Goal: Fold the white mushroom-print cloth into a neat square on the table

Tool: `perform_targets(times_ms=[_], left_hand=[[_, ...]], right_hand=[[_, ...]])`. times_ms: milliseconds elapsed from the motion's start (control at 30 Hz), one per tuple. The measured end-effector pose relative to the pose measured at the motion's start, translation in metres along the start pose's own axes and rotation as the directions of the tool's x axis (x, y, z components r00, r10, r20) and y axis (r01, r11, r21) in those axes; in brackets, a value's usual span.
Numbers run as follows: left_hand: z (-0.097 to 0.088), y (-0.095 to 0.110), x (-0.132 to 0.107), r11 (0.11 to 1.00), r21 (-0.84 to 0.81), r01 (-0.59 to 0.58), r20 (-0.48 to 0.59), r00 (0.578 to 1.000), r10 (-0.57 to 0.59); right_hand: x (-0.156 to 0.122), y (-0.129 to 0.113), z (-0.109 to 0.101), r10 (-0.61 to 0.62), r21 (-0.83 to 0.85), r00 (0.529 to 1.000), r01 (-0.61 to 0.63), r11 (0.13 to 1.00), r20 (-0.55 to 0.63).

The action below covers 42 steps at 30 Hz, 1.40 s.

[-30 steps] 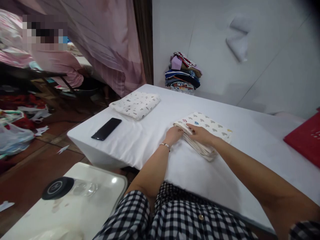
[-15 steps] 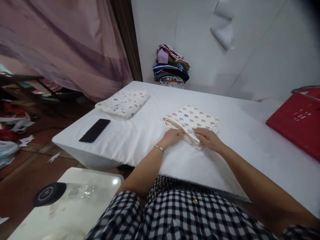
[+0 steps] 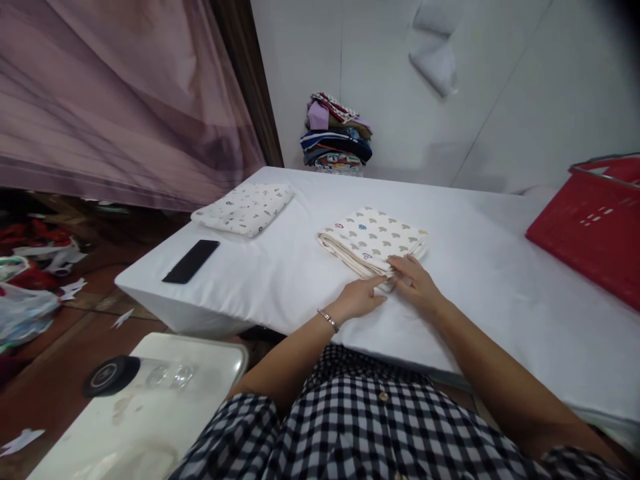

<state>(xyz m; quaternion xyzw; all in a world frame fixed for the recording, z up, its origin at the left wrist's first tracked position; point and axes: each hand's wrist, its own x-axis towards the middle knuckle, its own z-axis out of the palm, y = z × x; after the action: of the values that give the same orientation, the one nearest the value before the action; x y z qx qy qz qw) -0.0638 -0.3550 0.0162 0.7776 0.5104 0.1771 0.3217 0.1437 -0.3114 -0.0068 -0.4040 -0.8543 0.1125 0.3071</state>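
Observation:
A folded white cloth [image 3: 375, 233] printed with grey mushroom shapes and a few coloured ones lies on the white-covered table in front of me. My left hand [image 3: 360, 298] is at its near corner, index finger stretched out to the folded edge and thumb apart, gripping nothing. At the same corner my right hand [image 3: 416, 283] has its fingers over the top layer and its thumb at the side, pinching the edges. Farther left lies a second folded white cloth [image 3: 245, 209] with small dark prints, which neither hand touches.
A black phone [image 3: 191, 261] lies on the table [image 3: 280, 287] at the left. The red basket [image 3: 590, 227] stands at the right. Against the wall is a stack of folded fabrics [image 3: 336, 137]. Lower left, a white stool-like surface [image 3: 165, 407] holds a dark round object [image 3: 111, 375].
My left hand has let go of the cloth's folded front edge and slid right to the near corner. The front layer now lies flatter. The view has shifted slightly.

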Motion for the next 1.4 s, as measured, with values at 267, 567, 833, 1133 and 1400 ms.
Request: perform_targets(times_ms=[267, 567, 833, 1133, 1400], left_hand=[[0.011, 0.005, -0.003, 0.963, -0.260, 0.077, -0.105, 0.989, -0.108], [0.028, 0.026, 0.008, 0.437, -0.891, 0.124, -0.065, 0.917, -0.394], [0.033, 0.027, 0.008, 0.369, -0.928, 0.042, -0.166, 0.842, -0.513], [0.029, 0.034, 0.009, 0.331, -0.943, -0.009, -0.185, 0.843, -0.505], [0.030, 0.020, 0.008, 0.764, -0.636, 0.104, -0.311, 0.872, -0.378]], right_hand=[[-0.004, -0.002, 0.001, -0.024, 0.093, 1.000, 0.026, 0.995, -0.018], [0.016, -0.018, -0.002, -0.058, 0.068, 0.995, 0.053, 0.996, 0.076], [0.011, -0.008, 0.009, -0.019, 0.126, 1.000, 0.018, 0.992, 0.010], [0.010, -0.009, 0.007, -0.064, 0.160, 0.998, 0.067, 0.985, -0.021], [0.014, -0.006, 0.014, -0.074, 0.132, 0.983, 0.097, 0.987, -0.167]])
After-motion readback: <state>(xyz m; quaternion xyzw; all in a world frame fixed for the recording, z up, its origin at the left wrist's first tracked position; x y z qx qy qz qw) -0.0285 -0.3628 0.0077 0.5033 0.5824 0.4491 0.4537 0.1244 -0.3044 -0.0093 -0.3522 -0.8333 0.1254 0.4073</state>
